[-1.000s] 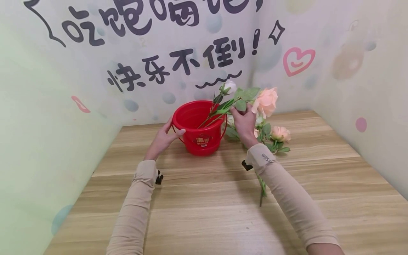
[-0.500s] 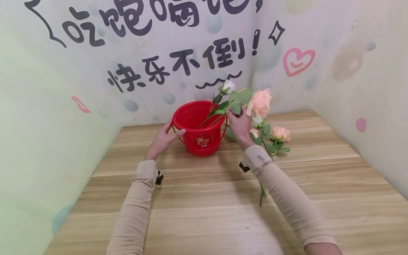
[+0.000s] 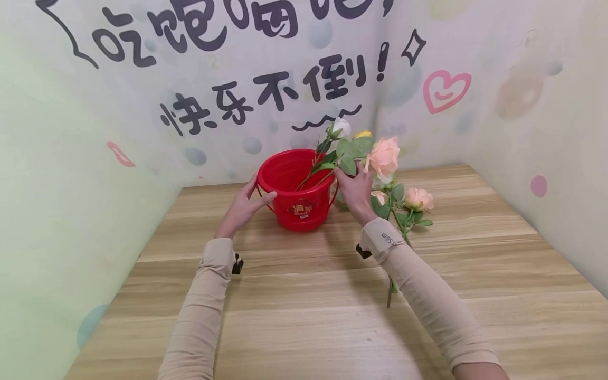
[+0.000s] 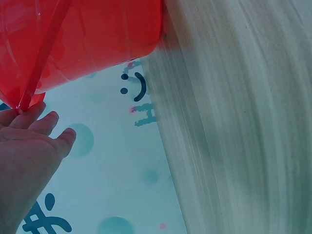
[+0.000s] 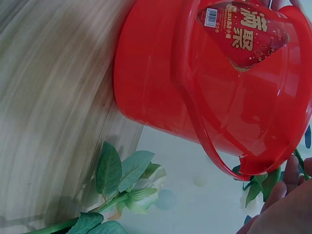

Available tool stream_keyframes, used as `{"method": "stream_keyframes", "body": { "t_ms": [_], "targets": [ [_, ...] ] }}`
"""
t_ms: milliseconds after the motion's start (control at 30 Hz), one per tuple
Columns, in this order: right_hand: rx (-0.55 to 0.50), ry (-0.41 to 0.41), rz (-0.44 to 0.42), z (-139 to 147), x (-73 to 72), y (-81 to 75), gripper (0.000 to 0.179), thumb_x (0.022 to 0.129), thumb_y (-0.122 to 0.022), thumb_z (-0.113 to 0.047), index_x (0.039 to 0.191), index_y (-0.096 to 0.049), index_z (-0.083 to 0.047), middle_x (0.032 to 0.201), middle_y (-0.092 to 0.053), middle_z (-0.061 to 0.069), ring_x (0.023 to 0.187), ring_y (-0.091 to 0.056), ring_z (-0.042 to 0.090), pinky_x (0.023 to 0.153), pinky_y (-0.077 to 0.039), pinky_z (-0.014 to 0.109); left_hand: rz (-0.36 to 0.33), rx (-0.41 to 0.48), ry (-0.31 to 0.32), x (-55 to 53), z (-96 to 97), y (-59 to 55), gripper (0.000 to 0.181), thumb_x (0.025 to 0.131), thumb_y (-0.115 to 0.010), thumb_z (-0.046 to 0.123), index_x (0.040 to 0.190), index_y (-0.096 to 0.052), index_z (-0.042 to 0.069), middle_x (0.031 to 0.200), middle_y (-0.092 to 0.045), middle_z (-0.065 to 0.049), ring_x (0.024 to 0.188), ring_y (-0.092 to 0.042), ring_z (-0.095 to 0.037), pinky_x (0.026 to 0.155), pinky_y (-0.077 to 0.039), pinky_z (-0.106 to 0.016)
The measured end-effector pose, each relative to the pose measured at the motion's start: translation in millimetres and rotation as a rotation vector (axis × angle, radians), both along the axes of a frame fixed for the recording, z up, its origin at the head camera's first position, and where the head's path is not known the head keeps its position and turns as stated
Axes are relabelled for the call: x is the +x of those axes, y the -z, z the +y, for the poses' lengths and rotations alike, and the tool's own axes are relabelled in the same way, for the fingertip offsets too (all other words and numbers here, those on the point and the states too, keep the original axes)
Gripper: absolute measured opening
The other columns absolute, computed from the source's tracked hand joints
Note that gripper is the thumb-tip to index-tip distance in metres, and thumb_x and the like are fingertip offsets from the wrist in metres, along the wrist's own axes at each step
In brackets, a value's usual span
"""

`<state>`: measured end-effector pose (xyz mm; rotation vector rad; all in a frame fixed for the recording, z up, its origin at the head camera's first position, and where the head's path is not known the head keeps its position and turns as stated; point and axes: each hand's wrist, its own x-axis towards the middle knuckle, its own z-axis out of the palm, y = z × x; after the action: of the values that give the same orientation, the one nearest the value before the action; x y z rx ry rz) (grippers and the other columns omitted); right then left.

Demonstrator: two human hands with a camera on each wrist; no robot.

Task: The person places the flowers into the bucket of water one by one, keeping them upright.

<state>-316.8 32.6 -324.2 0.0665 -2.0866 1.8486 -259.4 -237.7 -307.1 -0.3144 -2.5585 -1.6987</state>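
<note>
A red bucket (image 3: 299, 206) stands upright at the back of the table. My left hand (image 3: 242, 208) rests against its left side near the rim, thumb and fingers spread along the outside; in the left wrist view my left fingers (image 4: 44, 122) touch it by the handle. My right hand (image 3: 357, 192) pinches the stem of a peach rose (image 3: 383, 157) at the right rim, with green leaves (image 3: 358, 148) before the fingertips. Leaning over that rim are a white rose (image 3: 340, 127) and a yellow bloom (image 3: 363, 134), their stems down inside. In the right wrist view the hand's grip is partly cut off.
Right of the bucket, another peach rose (image 3: 419, 199) lies on the wooden table (image 3: 294, 316), its stem running toward the front. A pale rose (image 5: 144, 192) with leaves lies low beside the bucket. A printed wall (image 3: 218, 153) stands close behind.
My right hand has moved left and slightly down toward the bucket, bringing the peach rose with it. The yellow bloom has come into sight. My left hand and the bucket have stayed put.
</note>
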Motion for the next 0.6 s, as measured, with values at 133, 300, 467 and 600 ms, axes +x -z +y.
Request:
{"method": "stream_keyframes", "body": {
  "t_ms": [133, 300, 467, 600],
  "targets": [
    [-0.022, 0.001, 0.011, -1.4, -0.2, 0.5, 0.044, 0.096, -0.069, -0.021, 0.132, -0.062, 0.003, 0.102, -0.066, 0.012, 0.093, -0.061, 0.017, 0.082, -0.052, 0.029, -0.007, -0.003, -0.001, -0.1, -0.7, -0.3, 0.082, 0.1, -0.067, 0.025, 0.165, -0.021, 0.006, 0.169, -0.022, -0.013, 0.156, -0.016, -0.034, 0.12, -0.026, -0.058],
    [-0.016, -0.001, 0.022, -2.2, -0.4, 1.8, 0.034, 0.095, -0.07, -0.017, 0.122, -0.067, 0.004, 0.099, -0.064, 0.01, 0.091, -0.058, 0.017, 0.079, -0.05, 0.028, -0.012, -0.005, -0.001, -1.0, -0.9, 0.4, 0.082, 0.1, -0.067, 0.025, 0.165, -0.021, 0.006, 0.17, -0.022, -0.013, 0.156, -0.017, -0.034, 0.121, -0.025, -0.059],
    [0.017, -0.006, 0.01, -1.8, -0.5, 2.7, 0.033, 0.097, -0.069, -0.02, 0.121, -0.069, 0.003, 0.096, -0.064, 0.009, 0.089, -0.057, 0.016, 0.078, -0.05, 0.029, -0.008, -0.003, 0.0, -1.4, -0.9, 1.0, 0.082, 0.1, -0.067, 0.025, 0.165, -0.021, 0.007, 0.17, -0.023, -0.012, 0.156, -0.017, -0.033, 0.12, -0.026, -0.058],
    [0.048, -0.014, -0.004, -1.5, -0.5, 2.7, 0.03, 0.097, -0.069, -0.021, 0.115, -0.069, 0.003, 0.089, -0.063, 0.008, 0.08, -0.056, 0.014, 0.069, -0.049, 0.025, -0.008, 0.0, 0.0, -1.2, -1.0, 1.2, 0.083, 0.1, -0.067, 0.025, 0.165, -0.02, 0.007, 0.17, -0.022, -0.012, 0.156, -0.017, -0.033, 0.12, -0.027, -0.058]
  ]
}}
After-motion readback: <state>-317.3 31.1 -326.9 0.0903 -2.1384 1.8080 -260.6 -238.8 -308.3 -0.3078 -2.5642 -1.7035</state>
